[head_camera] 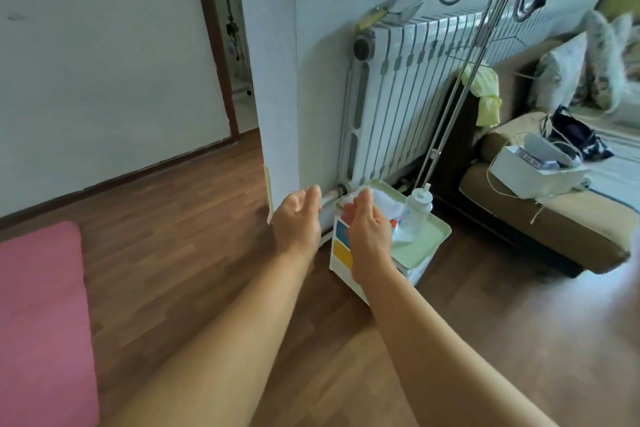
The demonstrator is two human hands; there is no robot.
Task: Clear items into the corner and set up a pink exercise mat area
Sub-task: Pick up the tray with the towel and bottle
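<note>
A small white stand with blue and yellow panels on its side [341, 255] sits on the floor by the radiator, topped by a pale green tray [427, 241]. On the tray lie a white cloth [388, 203] and a clear plastic bottle [417, 211]. My right hand [369, 232] hovers over the tray's left edge, fingers apart, holding nothing. To the left of the stand, my left hand [301, 218] is open and free of it. The pink exercise mat [41, 322] lies flat on the floor at the far left.
A white radiator [408, 94] lines the wall behind the stand. A metal coat stand [460, 80] leans beside it. A brown sofa [540, 218] with a white box, cables and cushions fills the right. Wood floor [194, 236] lies between mat and stand; a doorway opens at back left.
</note>
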